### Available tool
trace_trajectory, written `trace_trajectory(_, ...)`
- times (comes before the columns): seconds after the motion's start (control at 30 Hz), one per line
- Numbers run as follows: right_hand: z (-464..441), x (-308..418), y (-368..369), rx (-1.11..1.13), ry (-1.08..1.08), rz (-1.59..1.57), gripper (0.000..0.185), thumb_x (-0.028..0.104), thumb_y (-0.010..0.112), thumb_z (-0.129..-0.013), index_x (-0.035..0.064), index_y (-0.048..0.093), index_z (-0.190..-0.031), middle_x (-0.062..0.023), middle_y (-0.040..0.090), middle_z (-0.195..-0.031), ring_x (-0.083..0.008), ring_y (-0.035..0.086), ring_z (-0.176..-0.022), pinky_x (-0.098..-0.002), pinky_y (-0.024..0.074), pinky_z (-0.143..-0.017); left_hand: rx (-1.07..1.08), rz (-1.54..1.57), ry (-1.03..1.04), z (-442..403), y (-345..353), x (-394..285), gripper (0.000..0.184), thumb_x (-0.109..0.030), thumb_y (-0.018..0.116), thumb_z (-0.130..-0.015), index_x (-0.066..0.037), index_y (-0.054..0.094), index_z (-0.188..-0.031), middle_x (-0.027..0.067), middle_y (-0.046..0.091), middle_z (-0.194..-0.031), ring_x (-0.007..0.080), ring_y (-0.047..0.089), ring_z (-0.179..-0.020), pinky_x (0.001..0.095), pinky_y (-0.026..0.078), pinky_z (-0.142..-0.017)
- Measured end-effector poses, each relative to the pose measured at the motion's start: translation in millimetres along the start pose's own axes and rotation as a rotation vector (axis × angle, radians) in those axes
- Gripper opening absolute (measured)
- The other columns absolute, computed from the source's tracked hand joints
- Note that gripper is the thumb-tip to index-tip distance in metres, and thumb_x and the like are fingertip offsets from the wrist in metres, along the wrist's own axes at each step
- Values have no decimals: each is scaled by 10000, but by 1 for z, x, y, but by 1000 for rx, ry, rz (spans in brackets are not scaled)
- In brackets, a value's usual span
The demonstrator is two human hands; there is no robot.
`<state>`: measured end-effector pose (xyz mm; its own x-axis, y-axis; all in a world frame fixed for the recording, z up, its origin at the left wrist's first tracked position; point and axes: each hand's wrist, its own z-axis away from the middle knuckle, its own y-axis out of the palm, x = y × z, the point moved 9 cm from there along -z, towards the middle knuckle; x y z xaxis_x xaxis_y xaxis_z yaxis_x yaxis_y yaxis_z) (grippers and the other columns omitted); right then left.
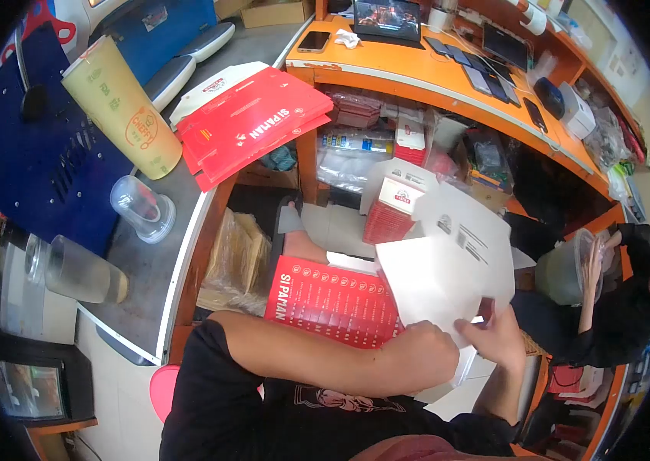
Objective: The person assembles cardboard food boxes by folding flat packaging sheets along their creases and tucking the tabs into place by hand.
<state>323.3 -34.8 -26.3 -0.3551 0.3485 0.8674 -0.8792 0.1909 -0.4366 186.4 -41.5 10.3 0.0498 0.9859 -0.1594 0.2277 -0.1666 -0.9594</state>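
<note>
In both hands (426,355), white cardboard (448,269).

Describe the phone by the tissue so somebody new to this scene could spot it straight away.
Find the orange desk at the top of the view, then the lit screen standing on it. Left of that screen, just past the crumpled white tissue, lies the dark phone. The desk's other dark devices all lie right of the screen.
</note>
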Motion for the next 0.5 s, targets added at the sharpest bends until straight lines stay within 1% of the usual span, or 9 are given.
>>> trace_trajectory(0.03, 2, -3, -6, -118, -72, -96, 475, -59, 648, -808, -54, 514, -1264, -136, 662, -1086, -178, 678, -926, -304, 585, -715, 0, 51, -41, -2, -3, 6, 183, -179, 685, -756, -3, 659, -801, 90, 659, -686, 219, 649, -555, 339, 502, -514)
trace_trajectory(0.13, -4, -3, -19, -191, -162, -323, 439, -98, 560, -841, -51, 496, -1273, -133, 668, -1077, -161, 677, -893, -276, 567, -695, 39, 196, -149, 1, -8, 28, 211, -181, 697, -775, 15, 664, -846, 118, 683, -730, 265, 697, -623, 392, 528, -539)
trace_trajectory(0.17, -5, -11, -18, -164, -116, -320, 396, -116, 528, -867, -52, 507, -1257, -123, 668, -1069, -145, 674, -892, -262, 562, -723, 44, 220, -172, 2, -8, 36, 217, -185, 701, -792, 17, 664, -858, 131, 686, -745, 279, 707, -655, 395, 539, -565)
trace_trajectory(0.23, -2, -10, -15, -171, -85, -314, 348, -104, 537, -887, -55, 517, -1231, -121, 672, -1058, -135, 672, -885, -258, 560, -741, 58, 265, -216, 2, -6, 58, 228, -194, 709, -824, 21, 663, -882, 158, 692, -776, 307, 725, -719, 402, 562, -616)
trace_trajectory(0.33, 7, -12, -19, -247, -140, -360, 287, -72, 551, -916, -58, 533, -1203, -117, 679, -1052, -140, 671, -900, -270, 555, -783, 210, 519, -280, 0, -6, 97, 217, -180, 696, -912, 25, 668, -978, 123, 718, -845, 244, 724, -794, 340, 565, -718)
trace_trajectory(0.37, 10, -13, -22, -286, -179, -383, 269, -58, 555, -926, -59, 538, -1195, -115, 682, -1052, -145, 672, -910, -278, 553, -800, 283, 757, -334, 5, 7, 111, 219, -175, 686, -935, 23, 666, -1027, 104, 722, -884, 212, 710, -827, 325, 556, -752)
trace_trajectory(0.43, 27, -12, -22, -419, -406, -260, 259, -31, 581, -922, -57, 559, -1179, -124, 686, -1046, -186, 675, -931, -318, 545, -835, 428, 1232, -438, 19, 40, 132, 232, -166, 665, -982, 17, 662, -1124, 64, 732, -961, 148, 682, -894, 295, 536, -821)
trace_trajectory(0.47, 35, -7, -21, -484, -518, -194, 255, -17, 594, -920, -56, 569, -1171, -129, 688, -1043, -207, 677, -941, -338, 541, -853, 387, 1320, -401, 21, 40, 130, 251, -162, 668, -984, 17, 654, -1160, 50, 725, -1000, 126, 657, -928, 287, 525, -840)
trace_trajectory(0.5, 46, 27, -9, -428, -803, -82, 222, 27, 667, -878, -29, 624, -1088, -162, 670, -1053, -280, 666, -985, -390, 516, -903, 345, 1407, -362, 24, 39, 123, 274, -158, 670, -986, 17, 645, -1196, 36, 718, -1040, 105, 633, -961, 278, 513, -858)
